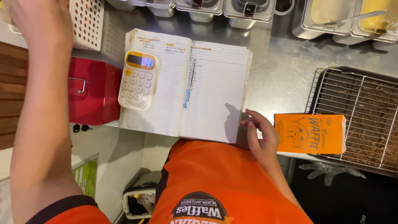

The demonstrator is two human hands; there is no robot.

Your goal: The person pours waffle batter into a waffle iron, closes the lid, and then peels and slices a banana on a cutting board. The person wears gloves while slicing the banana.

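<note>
So my right hand [262, 139] is resting on the front edge of the steel desk [277, 79], fingers loosely spread and holding nothing, fingertips just touching the lower right corner of the open notebook [215, 95]. The notebook lies flat with its spine running away from me, pages left and right. A blue pen [188, 85] sits along the spine gutter, long axis pointing away from me with a slight tilt. A yellow and white calculator [138, 80] lies on the left page, screen end at the far side. Just right of my hand is an orange paper sleeve [310, 133], long side running left to right, overlapping the wire rack [360, 112]. My left hand [39, 20] is up by the white basket [88, 23], and I can't tell its grip since it's cut off and blurry. A red box [93, 91] sits left of the notebook.
</note>
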